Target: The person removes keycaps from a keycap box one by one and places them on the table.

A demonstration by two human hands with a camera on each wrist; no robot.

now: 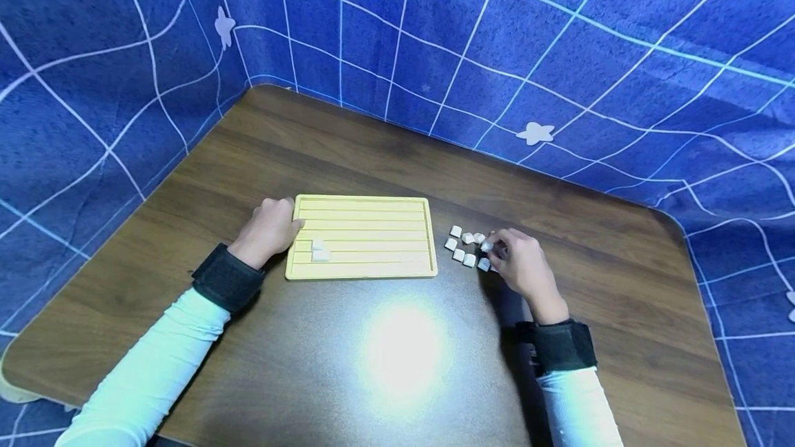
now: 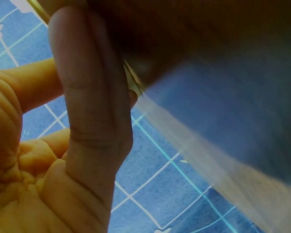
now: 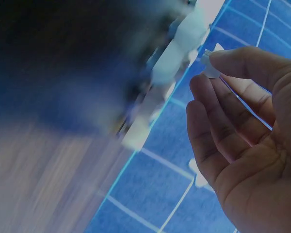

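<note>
A pale yellow tray [image 1: 379, 234] with raised lines lies flat on the table. My left hand [image 1: 266, 230] grips its left edge, the thumb over the rim; in the left wrist view the thumb [image 2: 92, 87] hides much of that contact. Two small white blocks [image 1: 320, 256] sit close together on the tray's left part. Right of the tray, my right hand [image 1: 524, 264] pinches one small white block [image 3: 212, 64] between thumb and fingertips. Beside and below it are several loose white blocks [image 1: 469, 260], some partly hidden by the fingers.
The brown wooden table [image 1: 298, 364] carries a bright glare spot in front of the tray. A blue cloth [image 1: 385, 33] with white grid lines and stars hangs behind and at both sides. Black bands [image 1: 228, 278] wrap both wrists.
</note>
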